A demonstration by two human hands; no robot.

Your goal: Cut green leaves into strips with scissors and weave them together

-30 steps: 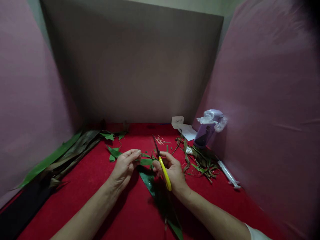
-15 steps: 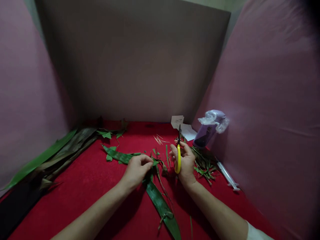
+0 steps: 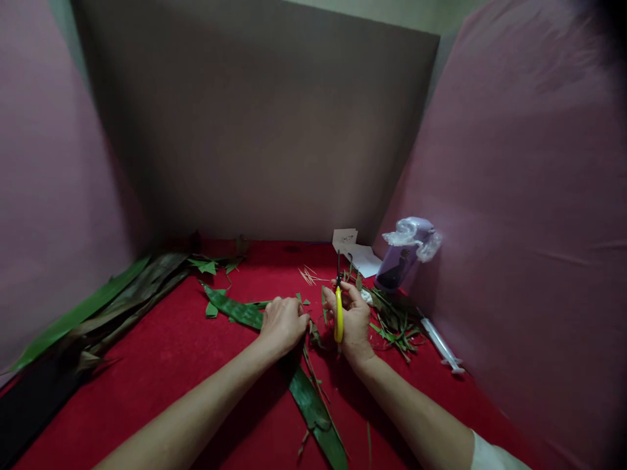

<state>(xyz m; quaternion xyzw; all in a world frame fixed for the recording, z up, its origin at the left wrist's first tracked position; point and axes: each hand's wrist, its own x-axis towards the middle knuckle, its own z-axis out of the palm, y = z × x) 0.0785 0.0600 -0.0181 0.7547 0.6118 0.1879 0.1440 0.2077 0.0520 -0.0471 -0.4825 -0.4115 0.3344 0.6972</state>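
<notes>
My left hand (image 3: 285, 323) is closed, back upward, over a long green leaf (image 3: 313, 405) on the red cloth. Its fingertips are mostly hidden, but they appear to grip the leaf where it bends. One end of the leaf (image 3: 234, 308) points to the far left, the other toward me. In my right hand (image 3: 356, 326) is a pair of scissors with yellow handles (image 3: 339, 314), the dark blades pointing up and away. Thin brown stalks (image 3: 316, 373) lie along the leaf, and small green scraps (image 3: 211, 309) are scattered beyond my left hand.
Dry and green leaves (image 3: 132, 294) are piled along the left wall. Toothpicks (image 3: 308, 275) and white papers (image 3: 363, 259) lie toward the back. At right stand a purple container (image 3: 394, 264) with clear plastic on top, plant trimmings (image 3: 396, 326) and a syringe (image 3: 441, 344). Pink walls flank both sides.
My left hand has shifted right and turned from a visible pinch to knuckles up. My right hand, with the scissors, has moved slightly left toward it. The near end of the leaf has shifted a little left.
</notes>
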